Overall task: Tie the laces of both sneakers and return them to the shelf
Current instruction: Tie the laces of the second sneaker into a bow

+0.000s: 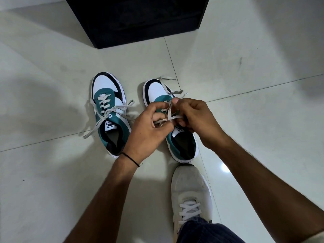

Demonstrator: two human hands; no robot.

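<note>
On the floor tiles point(52, 172), I see my left hand point(145, 130) and right hand point(198, 120) pinching the right sneaker's point(177, 137) laces point(169, 114); the left sneaker point(109, 109) lies untied.

Pale tiled floor point(52, 172), worn white shoe point(191, 192), dark trouser leg point(205, 232)

head-worn view, steeply downward, close overhead

Glossy tile floor point(52, 172); flat woven cloth laces point(112, 109).
</note>
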